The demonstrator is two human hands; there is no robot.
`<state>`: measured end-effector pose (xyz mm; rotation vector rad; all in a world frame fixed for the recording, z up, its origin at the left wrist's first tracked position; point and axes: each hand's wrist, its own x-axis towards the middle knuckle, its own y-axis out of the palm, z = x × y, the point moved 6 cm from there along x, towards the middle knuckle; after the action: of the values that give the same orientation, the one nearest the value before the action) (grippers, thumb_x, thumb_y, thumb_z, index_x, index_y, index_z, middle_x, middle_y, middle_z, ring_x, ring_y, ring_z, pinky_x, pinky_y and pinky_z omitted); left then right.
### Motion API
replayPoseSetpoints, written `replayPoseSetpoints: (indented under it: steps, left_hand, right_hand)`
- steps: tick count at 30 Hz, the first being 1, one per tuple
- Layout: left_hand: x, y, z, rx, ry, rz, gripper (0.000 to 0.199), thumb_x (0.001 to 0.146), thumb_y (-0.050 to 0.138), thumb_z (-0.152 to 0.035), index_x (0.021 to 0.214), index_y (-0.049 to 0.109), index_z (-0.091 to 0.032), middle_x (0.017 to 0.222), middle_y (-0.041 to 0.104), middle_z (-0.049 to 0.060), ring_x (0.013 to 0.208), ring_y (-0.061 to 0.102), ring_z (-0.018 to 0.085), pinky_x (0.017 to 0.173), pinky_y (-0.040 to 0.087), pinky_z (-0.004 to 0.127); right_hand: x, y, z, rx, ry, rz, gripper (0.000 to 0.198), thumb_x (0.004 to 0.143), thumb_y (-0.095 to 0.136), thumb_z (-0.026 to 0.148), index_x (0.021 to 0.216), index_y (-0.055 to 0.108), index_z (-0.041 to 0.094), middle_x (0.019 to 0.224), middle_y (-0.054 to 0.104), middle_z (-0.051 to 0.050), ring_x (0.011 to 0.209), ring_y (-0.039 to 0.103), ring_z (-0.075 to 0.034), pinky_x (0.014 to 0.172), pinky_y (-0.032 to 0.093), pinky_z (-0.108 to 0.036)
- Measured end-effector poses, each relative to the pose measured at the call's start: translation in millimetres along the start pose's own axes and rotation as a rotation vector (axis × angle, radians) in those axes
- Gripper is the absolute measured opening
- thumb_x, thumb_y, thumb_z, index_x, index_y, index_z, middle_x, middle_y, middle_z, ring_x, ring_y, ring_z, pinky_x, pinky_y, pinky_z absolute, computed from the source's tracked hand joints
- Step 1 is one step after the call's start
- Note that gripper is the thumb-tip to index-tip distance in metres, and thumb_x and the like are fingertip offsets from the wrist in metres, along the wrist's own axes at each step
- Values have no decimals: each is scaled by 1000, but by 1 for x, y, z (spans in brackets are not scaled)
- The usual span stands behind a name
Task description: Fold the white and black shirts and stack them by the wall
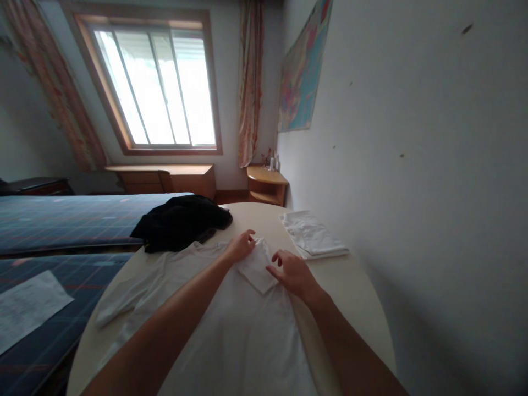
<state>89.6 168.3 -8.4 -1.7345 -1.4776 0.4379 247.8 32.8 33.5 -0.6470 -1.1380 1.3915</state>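
Observation:
A white long-sleeved shirt (243,330) lies spread on a round cream table (358,308), its collar toward the far side. The sleeve on the left (124,297) stretches out to the side, while the right sleeve (259,269) is folded inward over the body. My left hand (242,246) rests at the shoulder by the folded sleeve, fingers curved and slightly apart. Beside that sleeve's outer edge is my right hand (295,275), thumb and fingers parted with nothing visible between them. Whether its fingertips touch the cloth I cannot tell.
A black garment (181,220) lies bunched at the table's far left. Folded white cloth (313,234) sits at the far right, near the wall (412,209). Left of the table are beds with blue plaid covers (91,217) and a paper sheet (33,308).

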Motion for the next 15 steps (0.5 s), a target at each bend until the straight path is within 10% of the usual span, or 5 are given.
replayPoseSetpoints:
  steps: [6, 15]
  left_hand:
    - [-16, -12, -4, 101, 73, 34, 29, 86, 57, -22, 114, 64, -22, 93, 73, 3, 79, 67, 16, 78, 50, 26]
    - [-39, -12, -10, 195, 206, 39, 31, 97, 42, -31, 116, 64, -19, 117, 69, 10, 110, 61, 21, 100, 43, 32]
  right_hand:
    - [-10, 23, 52, -85, -193, 88, 34, 79, 72, 50, 97, 68, 21, 102, 68, -8, 98, 61, -24, 87, 37, -35]
    - [-7, 34, 59, -222, -171, 45, 18, 92, 50, 20, 90, 67, 16, 93, 71, -10, 88, 65, -21, 82, 39, -34]
